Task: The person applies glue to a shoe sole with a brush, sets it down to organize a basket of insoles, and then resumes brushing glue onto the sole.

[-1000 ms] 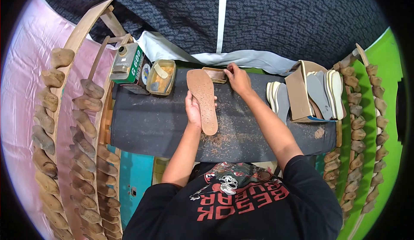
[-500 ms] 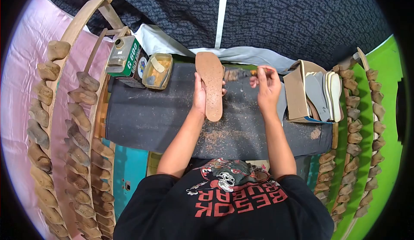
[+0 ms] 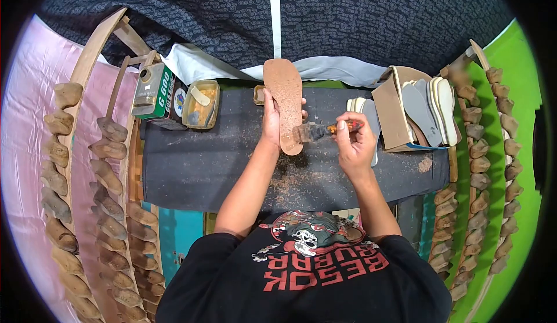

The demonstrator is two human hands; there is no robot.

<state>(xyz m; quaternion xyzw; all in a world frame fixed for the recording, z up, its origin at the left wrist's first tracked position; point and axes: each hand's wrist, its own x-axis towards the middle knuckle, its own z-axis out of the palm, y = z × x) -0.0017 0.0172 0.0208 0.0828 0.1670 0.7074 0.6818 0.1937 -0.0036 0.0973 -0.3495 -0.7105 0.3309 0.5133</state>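
My left hand [image 3: 271, 119] is wrapped round a brown, speckled shoe sole [image 3: 283, 85], thumb along its left edge and fingertips showing at its right. The sole stands with its wide end away from me, above the dark work surface [image 3: 191, 166]. In my right hand [image 3: 355, 143] is a brush [image 3: 316, 131] with an orange and black handle, pinched between thumb and fingers. Its bristles touch the narrow lower part of the sole. Brown crumbs [image 3: 287, 187] lie scattered on the dark surface below.
A green and white can [image 3: 155, 94] and a tray [image 3: 214, 105] stand at the back left. At the right, a cardboard box [image 3: 390, 111] holds several insoles [image 3: 444, 111], with more soles beside it. Racks of wooden shoe lasts [image 3: 110, 149] flank both sides.
The brush has moved down along the sole, from beside its middle to its narrow end. My right hand has come lower with it. The camera view has shifted slightly.
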